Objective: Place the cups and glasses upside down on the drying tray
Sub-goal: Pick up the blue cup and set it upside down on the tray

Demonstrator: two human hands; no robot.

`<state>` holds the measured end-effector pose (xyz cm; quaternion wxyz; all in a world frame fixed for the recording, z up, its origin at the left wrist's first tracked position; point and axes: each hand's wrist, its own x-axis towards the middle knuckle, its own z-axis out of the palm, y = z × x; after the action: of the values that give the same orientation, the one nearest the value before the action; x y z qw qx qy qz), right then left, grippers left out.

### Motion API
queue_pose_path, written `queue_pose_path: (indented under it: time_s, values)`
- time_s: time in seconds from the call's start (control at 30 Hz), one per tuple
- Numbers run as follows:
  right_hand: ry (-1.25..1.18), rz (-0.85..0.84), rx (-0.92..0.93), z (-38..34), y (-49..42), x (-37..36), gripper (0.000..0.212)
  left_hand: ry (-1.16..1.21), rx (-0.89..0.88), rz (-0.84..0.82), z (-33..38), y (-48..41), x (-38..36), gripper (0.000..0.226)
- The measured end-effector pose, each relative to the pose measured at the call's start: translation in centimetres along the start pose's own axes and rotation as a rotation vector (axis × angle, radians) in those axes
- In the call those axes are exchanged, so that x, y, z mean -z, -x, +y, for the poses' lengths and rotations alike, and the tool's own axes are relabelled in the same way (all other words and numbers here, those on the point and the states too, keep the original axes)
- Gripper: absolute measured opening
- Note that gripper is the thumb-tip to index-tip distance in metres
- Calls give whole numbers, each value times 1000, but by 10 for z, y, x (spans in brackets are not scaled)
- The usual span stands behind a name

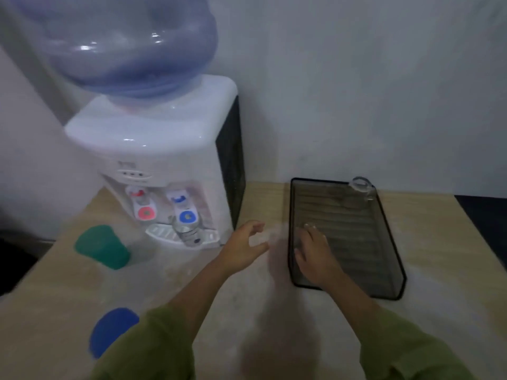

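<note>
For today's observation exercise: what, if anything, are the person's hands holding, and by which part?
It cannot be told for certain. A blurred clear glass seems to sit between the left hand and right hand at the tray's near-left edge.

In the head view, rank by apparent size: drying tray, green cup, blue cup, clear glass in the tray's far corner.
1. Dark ribbed plastic drying tray
2. Green plastic cup and blue plastic cup: alike; blue is nearer and partly hidden
3. Clear glass

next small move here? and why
Probably swing the left hand back to the green cup on the table's left. The drying tray holds only one clear glass in its far corner, while the green cup and blue cup sit outside it. The left hand looks open and empty, though blurred; the right hand lies flat over the tray's near-left part.
</note>
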<state>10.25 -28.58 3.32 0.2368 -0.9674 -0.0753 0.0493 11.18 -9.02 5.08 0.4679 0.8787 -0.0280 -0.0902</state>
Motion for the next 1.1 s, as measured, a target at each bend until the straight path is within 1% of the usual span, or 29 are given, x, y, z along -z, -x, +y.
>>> queue_pose_path:
  time_s: [0.1, 0.2, 0.43, 0.57, 0.7, 0.83, 0.9, 0.97, 1.03, 1.1]
  values:
    - [-24, -10, 33, -44, 20, -22, 52, -53, -6, -19, -16, 32, 37, 52]
    - [-67, -50, 27, -84, 40, -46, 54, -97, -17, -34, -33, 58, 72, 50]
    - [-302, -154, -8, -172, 75, -93, 61, -106, 59, 23, -84, 105, 156, 47]
    - [-365, -250, 46, -203, 86, -109, 78, -77, 156, 97, -116, 127, 187, 45]
    - [-331, -341, 131, -227, 89, -123, 99, -48, 248, 141, -148, 145, 198, 42]
    - [-280, -418, 228, -251, 83, -132, 109, 21, 323, 209, -166, 152, 197, 38]
    - [-244, -435, 260, -261, 79, -136, 109, 54, 336, 207, -169, 154, 195, 32]
    - [-234, -436, 275, -268, 77, -140, 102, 72, 337, 194, -169, 156, 194, 27]
    - [-263, -426, 274, -270, 76, -145, 92, 108, 333, 191, -168, 158, 191, 24]
    - [-304, -403, 254, -267, 75, -145, 88, 155, 330, 185, -165, 159, 187, 23]
